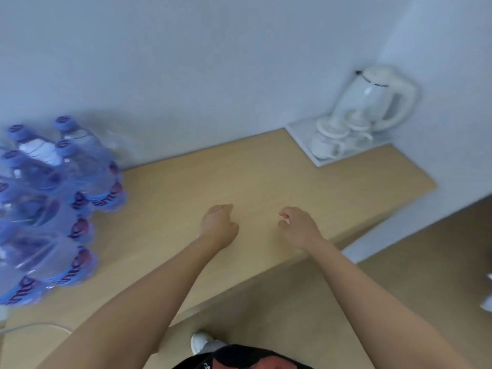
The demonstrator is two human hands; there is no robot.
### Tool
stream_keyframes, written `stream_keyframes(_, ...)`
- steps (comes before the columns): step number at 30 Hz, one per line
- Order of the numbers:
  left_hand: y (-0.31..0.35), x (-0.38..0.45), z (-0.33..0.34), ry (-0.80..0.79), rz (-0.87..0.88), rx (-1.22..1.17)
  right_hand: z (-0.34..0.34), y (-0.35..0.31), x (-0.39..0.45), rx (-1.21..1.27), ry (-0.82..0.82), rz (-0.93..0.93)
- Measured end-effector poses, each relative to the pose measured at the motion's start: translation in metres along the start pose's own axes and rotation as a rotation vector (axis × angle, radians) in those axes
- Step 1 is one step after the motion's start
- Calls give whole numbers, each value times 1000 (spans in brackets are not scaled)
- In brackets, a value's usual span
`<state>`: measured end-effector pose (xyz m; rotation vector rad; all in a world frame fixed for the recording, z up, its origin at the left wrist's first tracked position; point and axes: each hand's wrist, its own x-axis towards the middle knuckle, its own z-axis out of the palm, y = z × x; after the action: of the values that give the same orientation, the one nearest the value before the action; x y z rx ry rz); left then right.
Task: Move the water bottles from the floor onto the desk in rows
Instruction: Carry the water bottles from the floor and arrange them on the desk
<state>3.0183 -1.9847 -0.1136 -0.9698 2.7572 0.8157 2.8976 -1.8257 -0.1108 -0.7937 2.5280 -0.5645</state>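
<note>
Water bottles (53,209) (blue caps) stand in rows on desk (239,169), left side. Left hand (219,225) & right hand (299,226) hover over the desk, fingers loosely curled, holding nothing.

We think this is a hotel room or a similar guest room. At the upper right of the frame, in the corner of the plain white walls (186,62), a white tray (298,129) stands on the light wooden table (239,177); it carries a white electric kettle (372,94) and two white cups (332,139) turned upside down, as hotels usually set them. At the left of the frame we see many water bottles (53,198) with blue caps standing together on the same table. Below the table, at the lower right, the floor (399,262) has a plain beige cover. The picture is rather blurred, so we cannot be fully sure.
</note>
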Motion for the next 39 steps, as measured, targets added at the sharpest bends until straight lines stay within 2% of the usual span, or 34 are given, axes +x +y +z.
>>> stream_keyframes(5,98,-12,51,-122,167,103,-40,105,-63,26,39,162)
stream_keyframes(12,235,-40,135,-266,350,168,-89,247,-155,64,219,498)
stream_keyframes(22,388,-54,234,-483,627,280,-121,376,-232,256,321,798)
stream_keyframes(30,500,-15,299,-555,753,337,-159,461,-223,355,334,896)
stream_keyframes(39,667,76,355,-561,916,345,-271,570,-155,421,377,992)
